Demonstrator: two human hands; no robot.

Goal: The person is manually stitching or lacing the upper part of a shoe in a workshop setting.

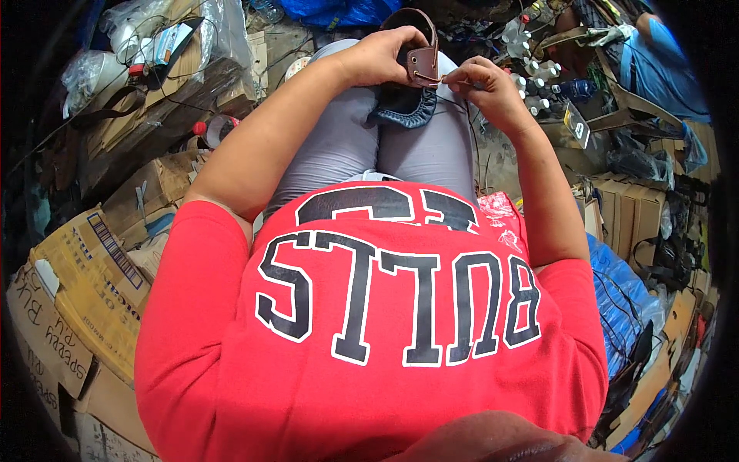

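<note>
Above my lap, my left hand (pixel 387 55) is closed on a brown leather shoe upper (pixel 422 63). The upper curves round in a loop and has small metal eyelets near its lower end. A thin tan lace (pixel 431 79) comes out at that end. My right hand (pixel 486 90) is just to the right, its thumb and fingers pinched together on the lace. Under the upper, a dark blue, gathered leather-like piece (pixel 406 112) lies across my grey trousers (pixel 339 135). My fingers partly hide the inside of the upper.
White-capped bottles (pixel 536 77) cluster beyond my right hand. At far right, a person's blue-clothed leg (pixel 662 73) shows beside a wooden frame (pixel 627 108). Left are stacked cardboard (pixel 146 115), a red-capped bottle (pixel 215 129) and a yellow carton (pixel 92 285). Blue plastic (pixel 616 300) lies right.
</note>
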